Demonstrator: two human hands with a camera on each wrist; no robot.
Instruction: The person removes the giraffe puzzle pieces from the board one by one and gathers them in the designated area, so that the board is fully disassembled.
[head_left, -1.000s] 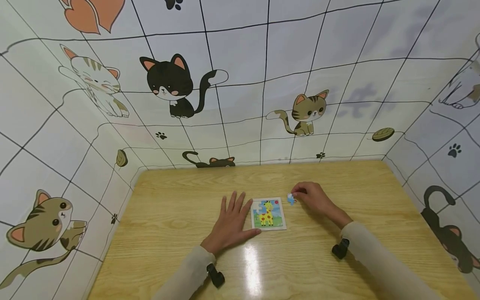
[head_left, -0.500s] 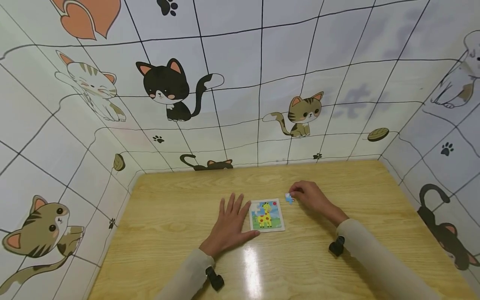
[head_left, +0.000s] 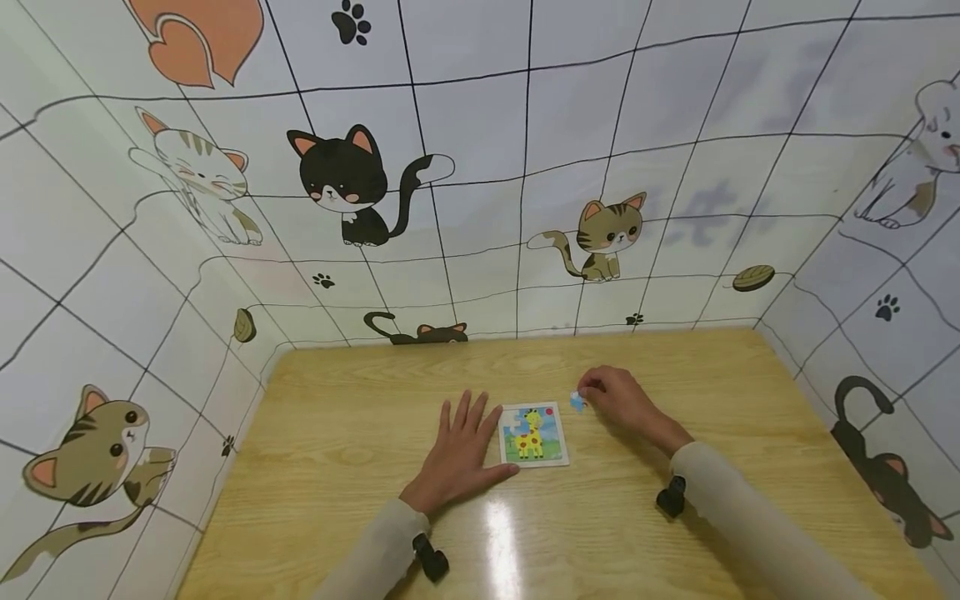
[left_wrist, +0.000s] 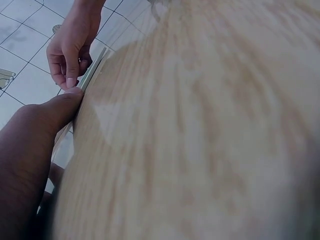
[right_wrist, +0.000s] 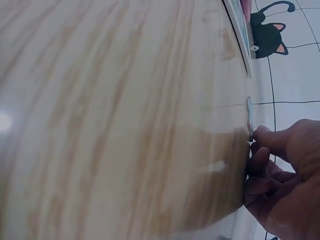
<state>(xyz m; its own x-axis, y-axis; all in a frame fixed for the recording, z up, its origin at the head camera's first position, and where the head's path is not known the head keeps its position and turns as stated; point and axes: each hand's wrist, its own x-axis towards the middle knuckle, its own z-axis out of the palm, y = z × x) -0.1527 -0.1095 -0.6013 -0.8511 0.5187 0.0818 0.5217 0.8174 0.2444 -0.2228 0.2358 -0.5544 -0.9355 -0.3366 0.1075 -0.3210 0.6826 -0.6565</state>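
A square jigsaw puzzle (head_left: 553, 450) with a yellow giraffe on a blue and green scene lies in a white frame on the table. Its upper left shows a pale gap where the tray's base is bare. My left hand (head_left: 459, 454) lies with spread, straight fingers along the frame's left side, the thumb at its lower edge. To the right of the frame, my right hand (head_left: 618, 400) pinches a small blue puzzle piece (head_left: 577, 401) between thumb and fingertips. In the right wrist view, that puzzle piece (right_wrist: 250, 119) appears edge-on, close over the wood.
The light wood table (head_left: 360, 425) extends around the puzzle, with a bright reflection near the front. White walls (head_left: 480, 208) printed with cartoon cats and grid lines enclose it at the back and both sides. A dark camera strap (head_left: 671, 497) sits on the right sleeve.
The head view shifts slightly. The right hand keeps its pinch on the puzzle piece, which has turned a little and come slightly nearer the frame. The left hand stays in place.
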